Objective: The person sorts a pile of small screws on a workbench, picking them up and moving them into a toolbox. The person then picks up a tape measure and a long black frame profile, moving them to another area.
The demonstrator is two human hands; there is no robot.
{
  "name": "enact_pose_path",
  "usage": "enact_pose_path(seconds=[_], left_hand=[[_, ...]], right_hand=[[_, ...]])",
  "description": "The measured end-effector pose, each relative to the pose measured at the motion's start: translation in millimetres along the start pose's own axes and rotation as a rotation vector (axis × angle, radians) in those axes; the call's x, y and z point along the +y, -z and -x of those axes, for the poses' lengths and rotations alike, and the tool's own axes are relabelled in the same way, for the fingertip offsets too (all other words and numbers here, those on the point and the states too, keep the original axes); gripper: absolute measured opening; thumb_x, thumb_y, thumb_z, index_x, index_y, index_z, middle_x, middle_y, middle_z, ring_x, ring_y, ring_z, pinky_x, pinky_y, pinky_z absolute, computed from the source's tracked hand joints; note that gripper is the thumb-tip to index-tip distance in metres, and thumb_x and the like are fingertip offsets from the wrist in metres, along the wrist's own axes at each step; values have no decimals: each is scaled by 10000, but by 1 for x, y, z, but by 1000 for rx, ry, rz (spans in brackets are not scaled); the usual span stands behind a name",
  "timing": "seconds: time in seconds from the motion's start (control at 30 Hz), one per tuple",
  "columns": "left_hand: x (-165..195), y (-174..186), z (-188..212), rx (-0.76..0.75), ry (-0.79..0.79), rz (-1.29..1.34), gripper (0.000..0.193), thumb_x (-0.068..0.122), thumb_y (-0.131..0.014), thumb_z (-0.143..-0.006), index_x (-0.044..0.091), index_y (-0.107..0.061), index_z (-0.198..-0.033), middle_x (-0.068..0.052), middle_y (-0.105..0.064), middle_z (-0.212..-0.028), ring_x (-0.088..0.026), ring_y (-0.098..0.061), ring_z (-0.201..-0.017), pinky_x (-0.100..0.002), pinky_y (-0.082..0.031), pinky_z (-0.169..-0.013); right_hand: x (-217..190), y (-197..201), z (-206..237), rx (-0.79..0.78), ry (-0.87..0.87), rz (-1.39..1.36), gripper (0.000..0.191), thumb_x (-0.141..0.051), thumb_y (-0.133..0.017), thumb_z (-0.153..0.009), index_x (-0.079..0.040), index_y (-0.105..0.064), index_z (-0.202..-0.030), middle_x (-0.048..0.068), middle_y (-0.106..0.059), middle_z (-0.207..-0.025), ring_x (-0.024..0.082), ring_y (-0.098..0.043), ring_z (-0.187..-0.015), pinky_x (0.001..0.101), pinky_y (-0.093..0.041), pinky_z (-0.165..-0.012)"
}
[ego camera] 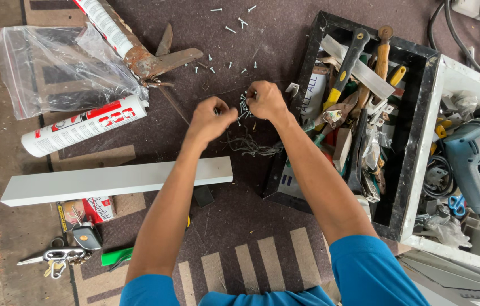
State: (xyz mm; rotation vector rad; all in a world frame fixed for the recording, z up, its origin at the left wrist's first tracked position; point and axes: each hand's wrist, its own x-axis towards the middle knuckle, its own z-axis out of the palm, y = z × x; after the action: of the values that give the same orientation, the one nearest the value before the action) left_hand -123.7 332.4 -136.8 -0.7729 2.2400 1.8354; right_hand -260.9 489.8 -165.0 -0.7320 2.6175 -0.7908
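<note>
— What are the hands doing over the mat?

— Both are curled nearly closed. The left hand (212,116) and right hand (265,101) each pinch part of a small tangle of thin wire and screws (244,106) between them, mid-scene, just left of the black tool tray (308,73).

— And the arms?

— Forearms reach far from the near edge, converging, above the white bar (115,180).

Mat (285,51): dark maroon, with beige stripes at the near edge.
Sealant tube (84,126): white, marked with red print.
Bar (116,181): plain white.
Caulking gun (149,59): rusted brown.
Left tray (415,130): black.
Right tray (421,187): white.
Drill (469,158): grey-blue.
Sleeves (373,272): bright blue.
Bag (53,71): clear, glossy.
Clip (116,256): green.
Scissor handles (456,205): blue.
</note>
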Motion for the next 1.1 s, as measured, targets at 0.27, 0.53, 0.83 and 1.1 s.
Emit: enact_pose_path(seconds=[0.27,0.53,0.83,1.1], left_hand=[[-8,-24,-1,66,-96,-758,282,271,-759,-903,21,-695,-1018,-183,-739,-1004,-379,-726,-968,-491,-581,-819],[-6,6,0,-145,-140,27,211,210,-718,-983,25,-670,-1073,-76,-667,-840,-186,-630,-724,-345,-519,-663],[9,8,6,-157,-70,724,137,153,-640,-964,92,-678,-1081,16,-654,-827,-52,-609,-702,-240,-536,-610],[6,-20,-38,171,-96,-308,218,292,-778,-850,113,-745,-968,-69,-763,-914,-241,-738,-894,-397,-566,-842]], right_hand=[[7,39,11,-139,-116,-1550,116,-55,-545,-828,-40,-576,-939,136,-687,-875,216,-637,-744,345,-500,-631],[-13,49,25,-93,-26,-333,197,-109,-803,-767,-42,-711,-927,83,-710,-860,198,-668,-759,348,-517,-662],[-25,21,27,-243,-62,474,300,-215,-859,-775,-24,-728,-967,187,-728,-973,368,-716,-951,440,-577,-827],[-9,30,25,-216,-42,-286,140,-154,-674,-884,-34,-679,-956,130,-659,-855,269,-604,-769,373,-461,-652]])
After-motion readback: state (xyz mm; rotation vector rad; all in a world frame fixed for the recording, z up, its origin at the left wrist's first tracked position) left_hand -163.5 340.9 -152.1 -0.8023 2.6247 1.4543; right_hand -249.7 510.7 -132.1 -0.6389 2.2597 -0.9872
